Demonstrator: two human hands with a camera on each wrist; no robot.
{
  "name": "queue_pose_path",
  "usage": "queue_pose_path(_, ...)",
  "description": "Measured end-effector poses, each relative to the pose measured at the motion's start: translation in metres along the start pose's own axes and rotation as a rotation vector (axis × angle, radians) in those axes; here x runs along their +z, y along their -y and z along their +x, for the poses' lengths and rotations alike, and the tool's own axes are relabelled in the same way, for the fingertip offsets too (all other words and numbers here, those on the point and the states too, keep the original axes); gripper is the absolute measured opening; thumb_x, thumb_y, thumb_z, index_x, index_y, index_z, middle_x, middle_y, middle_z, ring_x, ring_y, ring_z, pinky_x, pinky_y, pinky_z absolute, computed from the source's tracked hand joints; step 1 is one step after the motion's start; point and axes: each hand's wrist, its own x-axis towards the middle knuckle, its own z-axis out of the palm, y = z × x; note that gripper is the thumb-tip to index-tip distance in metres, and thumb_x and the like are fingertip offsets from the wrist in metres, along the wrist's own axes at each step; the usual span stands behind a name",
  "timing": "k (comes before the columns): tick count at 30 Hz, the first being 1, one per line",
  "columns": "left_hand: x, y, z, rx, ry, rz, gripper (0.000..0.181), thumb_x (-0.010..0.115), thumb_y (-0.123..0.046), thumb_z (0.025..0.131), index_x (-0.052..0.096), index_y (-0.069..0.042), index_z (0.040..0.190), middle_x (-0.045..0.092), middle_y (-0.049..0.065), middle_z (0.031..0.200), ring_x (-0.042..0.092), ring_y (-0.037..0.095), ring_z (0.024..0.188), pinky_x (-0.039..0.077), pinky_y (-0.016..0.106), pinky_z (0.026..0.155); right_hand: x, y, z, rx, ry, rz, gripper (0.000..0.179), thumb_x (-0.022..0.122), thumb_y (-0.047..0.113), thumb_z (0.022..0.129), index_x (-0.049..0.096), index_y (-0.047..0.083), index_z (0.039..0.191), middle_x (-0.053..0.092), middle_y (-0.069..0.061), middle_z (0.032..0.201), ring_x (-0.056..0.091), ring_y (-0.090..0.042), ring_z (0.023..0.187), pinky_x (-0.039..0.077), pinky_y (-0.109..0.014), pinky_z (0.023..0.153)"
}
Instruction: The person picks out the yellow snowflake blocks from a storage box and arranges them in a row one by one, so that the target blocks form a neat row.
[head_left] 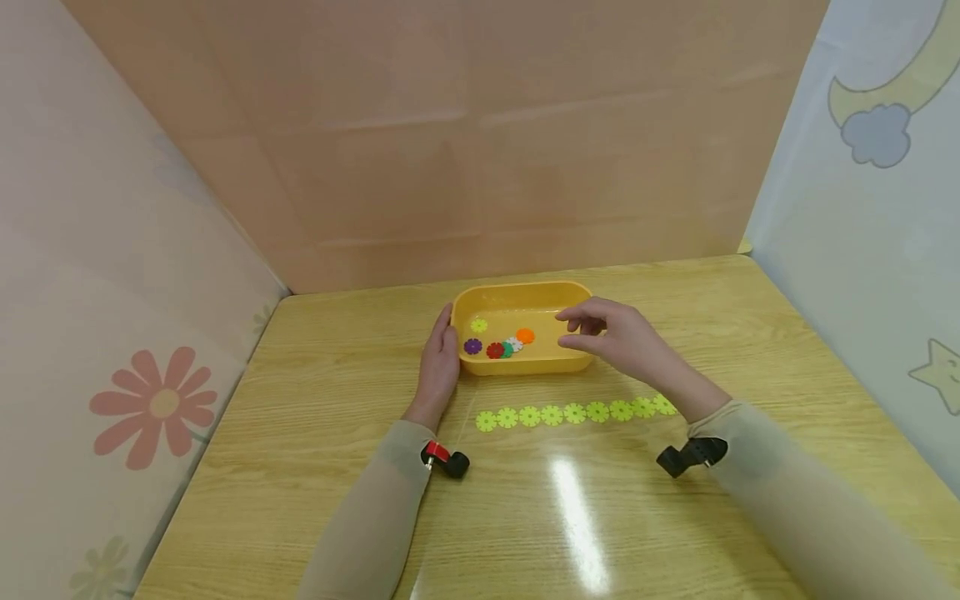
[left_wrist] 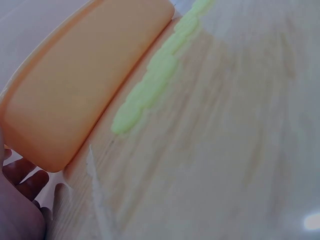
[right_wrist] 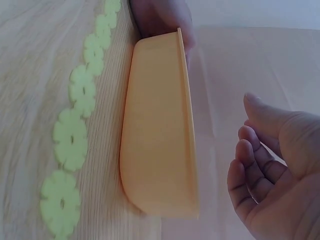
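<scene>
A yellow-orange plastic tray [head_left: 525,365] stands on the table. Along its left end lies my left hand [head_left: 438,367], fingers stretched against the outer wall. Over the right end hovers my right hand [head_left: 607,333], thumb and fingers apart with nothing between them. Inside the tray are a yellow-green snowflake disc [head_left: 479,325], a purple disc [head_left: 472,346], a red disc [head_left: 495,351], a green disc [head_left: 507,350], a white disc [head_left: 515,342] and an orange disc [head_left: 526,336]. The red, green, white and orange ones lie close together.
In front of the tray runs a row of several yellow-green snowflake discs [head_left: 574,413], partly covered by my right forearm at its right end. The wooden table [head_left: 337,392] meets an orange-brown backdrop [head_left: 450,167] behind and patterned walls at both sides.
</scene>
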Motion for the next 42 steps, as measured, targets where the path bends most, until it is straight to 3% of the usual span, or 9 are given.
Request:
queue_pose_path(7, -0.002, 0.001, 0.001, -0.004, -0.002, -0.003, 0.061, 0.031, -0.043, 0.119, 0.030, -0.023, 0.177, 0.033, -0.004, 0.179, 0.025, 0.021, 0.166, 0.021, 0.044, 0.136, 0.022, 0.007, 0.027, -0.002, -0.004, 0.036, 0.036, 0.085, 0.024, 0.100, 0.079, 0.011, 0.133, 0.072, -0.003, 0.108, 0.063, -0.025, 0.094, 0.055, -0.042, 0.083)
queue_pose_path(18, -0.002, 0.001, -0.001, -0.014, 0.001, 0.010, 0.061, 0.030, -0.044, 0.119, 0.030, -0.027, 0.177, 0.032, -0.003, 0.179, 0.026, 0.022, 0.166, 0.021, 0.045, 0.136, 0.050, 0.014, 0.066, -0.012, -0.020, 0.041, 0.036, 0.087, 0.022, 0.099, 0.080, 0.006, 0.130, 0.074, -0.004, 0.103, 0.062, -0.023, 0.087, 0.051, -0.036, 0.074)
queue_pose_path(30, -0.002, 0.002, 0.000, -0.004, 0.000, 0.013, 0.061, 0.030, -0.043, 0.119, 0.031, -0.023, 0.177, 0.034, -0.001, 0.179, 0.028, 0.024, 0.165, 0.024, 0.048, 0.135, 0.083, 0.011, 0.103, 0.038, 0.052, 0.023, 0.040, 0.085, 0.022, 0.100, 0.077, 0.004, 0.136, 0.074, -0.005, 0.105, 0.064, -0.024, 0.094, 0.054, -0.038, 0.081)
queue_pose_path(42, -0.004, 0.003, 0.001, 0.018, -0.004, 0.016, 0.061, 0.030, -0.043, 0.120, 0.031, -0.021, 0.177, 0.035, -0.001, 0.178, 0.030, 0.024, 0.164, 0.025, 0.047, 0.134, 0.097, 0.006, 0.123, 0.095, 0.106, -0.052, 0.041, 0.082, 0.024, 0.102, 0.076, 0.007, 0.139, 0.075, -0.006, 0.112, 0.067, -0.026, 0.100, 0.058, -0.043, 0.093)
